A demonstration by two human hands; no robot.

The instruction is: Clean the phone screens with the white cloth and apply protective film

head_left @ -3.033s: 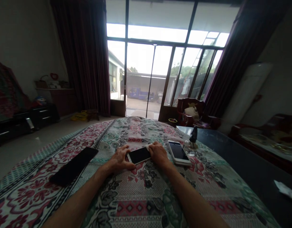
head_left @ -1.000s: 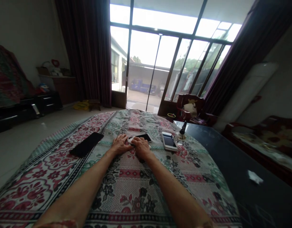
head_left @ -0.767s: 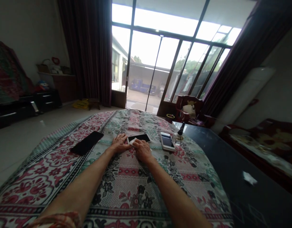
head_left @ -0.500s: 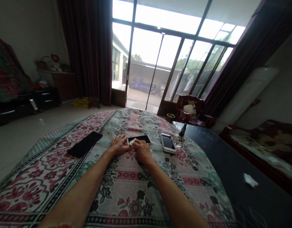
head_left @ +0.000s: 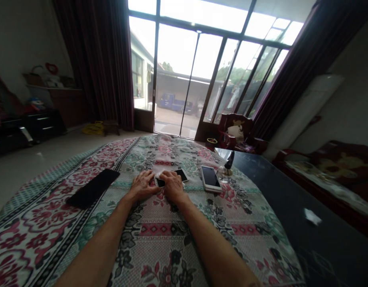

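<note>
Floral-clothed surface [head_left: 160, 251], with glass doors [head_left: 172, 79] well beyond the white-framed phone [head_left: 181, 175] that lies flat upon it. At the phone's left end rests the left hand [head_left: 142, 186], thumb and fingers about the corner; whether they clamp it cannot be told. Over the phone's screen, the right hand [head_left: 172, 187] has its fingers bent down, pinching a white wad [head_left: 158, 174]. Wiping appears under way and unfinished; how much glass is done cannot be judged, the right hand covering much of it. Left of the phone lies a dark slab [head_left: 94, 189]; right of it, a thick pale handset [head_left: 210, 177], then a black-topped bottle [head_left: 229, 162], all untouched by either hand
</note>
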